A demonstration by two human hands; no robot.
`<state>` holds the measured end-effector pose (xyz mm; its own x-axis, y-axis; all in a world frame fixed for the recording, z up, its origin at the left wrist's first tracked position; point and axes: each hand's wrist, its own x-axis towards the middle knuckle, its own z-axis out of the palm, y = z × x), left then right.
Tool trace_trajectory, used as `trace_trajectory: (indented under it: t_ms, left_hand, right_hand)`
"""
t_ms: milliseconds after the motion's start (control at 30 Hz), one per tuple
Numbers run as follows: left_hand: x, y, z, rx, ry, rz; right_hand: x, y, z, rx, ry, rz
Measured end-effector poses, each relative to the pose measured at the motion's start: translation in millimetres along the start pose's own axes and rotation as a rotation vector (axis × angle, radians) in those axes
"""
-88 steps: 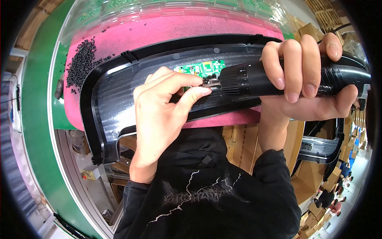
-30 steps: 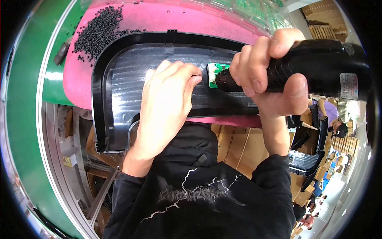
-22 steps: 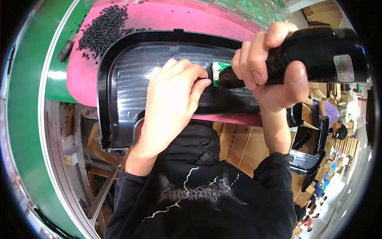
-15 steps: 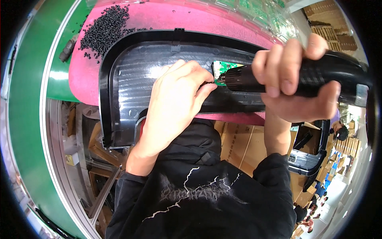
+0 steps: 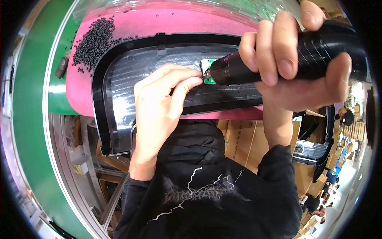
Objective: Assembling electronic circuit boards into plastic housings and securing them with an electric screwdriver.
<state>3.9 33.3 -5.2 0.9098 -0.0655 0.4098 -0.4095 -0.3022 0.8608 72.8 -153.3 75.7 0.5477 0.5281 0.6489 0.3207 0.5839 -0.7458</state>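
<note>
I have the fingers [image 5: 197, 81] of my left hand [image 5: 159, 95] drawn to a narrow pinch on a dark piece [image 5: 204, 75] at the upper middle of the frame; it is too small from here to tell whether it is a screw or the end of the bit. Right against it sits the tip of the black driver [image 5: 234, 69], lying nearly level across the view, its body wrapped by my right hand [image 5: 292, 93], with the fingers closed over the top and the thumb along the near side. Under the tip is the green board [image 5: 208, 64], partly hidden by the driver and lying inside the black shell [image 5: 127, 67]. I take the step in hand to be lining the driver up with a spot on the board, the left fingers guiding the tip. As I judge it, the next move calls for a square, steady tip and light pressure, with the left fingers easing clear before any turning. Further out, the shell rests on a pink mat [image 5: 179, 22], with a pile [image 5: 93, 46] of small black screws, by their look, at upper left and a dark lump [image 5: 61, 67] beside it on the green worktop [image 5: 34, 79]. Clear trays [image 5: 191, 6] run along the top edge; a second shell [image 5: 312, 149] and a carton [image 5: 246, 143] show at lower right.
</note>
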Motion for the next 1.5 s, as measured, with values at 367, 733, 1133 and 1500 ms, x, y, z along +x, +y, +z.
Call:
trace_trajectory:
  t_ms: [367,733,1133,1500]
  left_hand:
    - [5,4,0,0.085,-0.157,-0.134]
    - [3,-1,4,0.059,-0.096,-0.095]
    - [2,-1,3,0.025,-0.098,0.012]
    - [-3,-1,1,-0.022,-0.188,0.139]
  right_hand:
    - [-4,30,34,-0.054,0.772,0.066]
    - [2,34,23,-0.154,0.666,0.208]
    - [-11,3,-2,0.057,0.143,-0.029]
    - [-23,-10,-16,0.090,-0.078,-0.008]
